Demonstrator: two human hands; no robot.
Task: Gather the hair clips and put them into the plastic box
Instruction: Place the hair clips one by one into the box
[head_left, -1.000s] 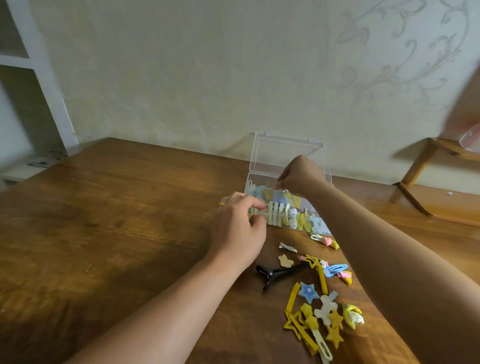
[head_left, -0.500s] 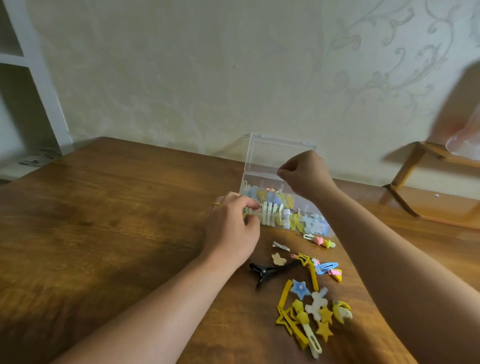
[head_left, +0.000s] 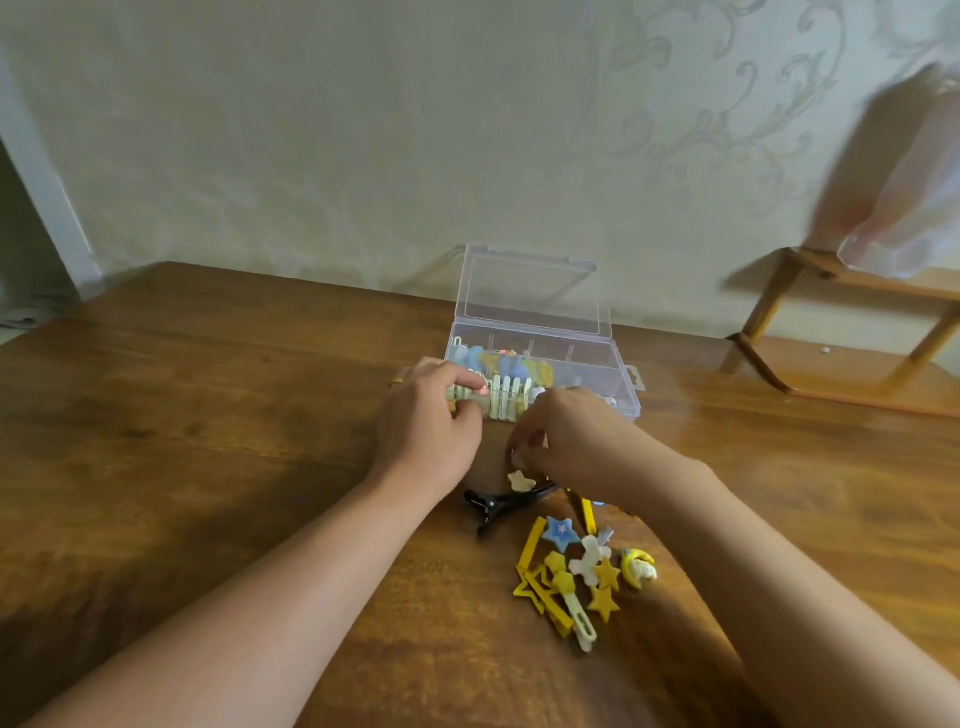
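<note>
Right hand (head_left: 571, 441) drops from the plastic box (head_left: 540, 364) to the loose hair clips (head_left: 576, 566) on the bench, fingers pinching a small pale one. Left hand (head_left: 431, 436) grips the box's near edge. That tiny clip could slip out easily.

No text, label, brand, number or sign can be read anywhere in the head view. The clear plastic box (head_left: 540, 358) carries no legible marking, the hair clips (head_left: 576, 571) show only plain shapes such as stars, and the wall bears only a scroll pattern without letters.
</note>
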